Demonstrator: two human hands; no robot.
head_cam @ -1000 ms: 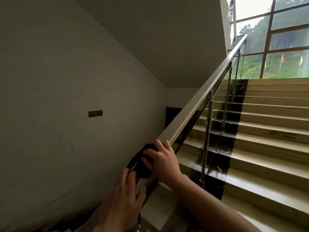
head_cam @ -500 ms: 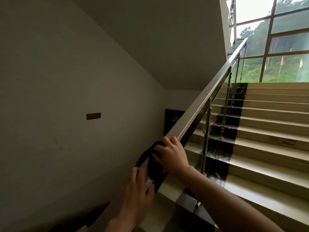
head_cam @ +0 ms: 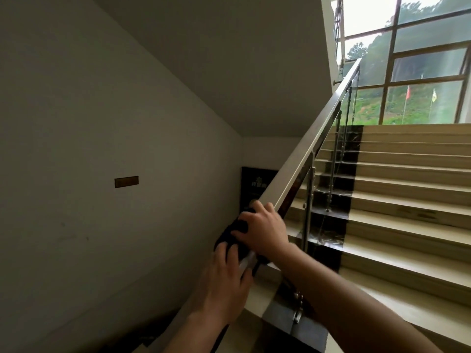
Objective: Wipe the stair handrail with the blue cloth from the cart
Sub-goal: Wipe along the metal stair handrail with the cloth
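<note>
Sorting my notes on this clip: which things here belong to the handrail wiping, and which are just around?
In the job: handrail, cloth, right hand gripping it, left hand lower on the rail.
Just there: plaque, steps, window, flags.

Not much of the person in shot, just two bare hands and forearms. The left hand [head_cam: 226,284] is down around 6 o'clock, with a short stretch of left forearm [head_cam: 188,335] under it. The right hand [head_cam: 265,233] is toward 12 from there, and the right forearm [head_cam: 344,301] shows bare right out to the 5 o'clock corner. Nails are too blurry to make out.
</note>
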